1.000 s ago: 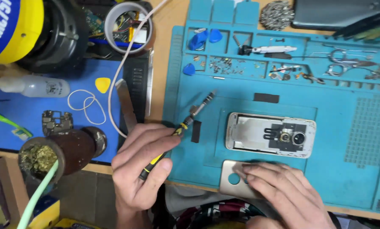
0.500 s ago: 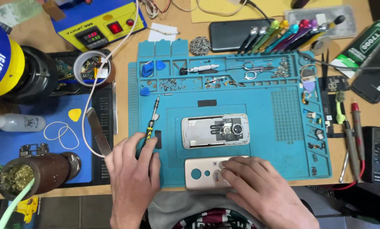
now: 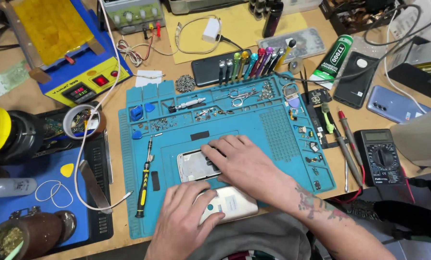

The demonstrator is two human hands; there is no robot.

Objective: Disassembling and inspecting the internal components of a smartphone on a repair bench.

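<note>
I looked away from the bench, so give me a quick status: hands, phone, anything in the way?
Right hand flat on the opened phone. Left hand on the back cover. Screwdriver lies apart on the blue mat.

Wooden workbench (image 3: pixel 331 19), cluttered, evenly lit from above
</note>
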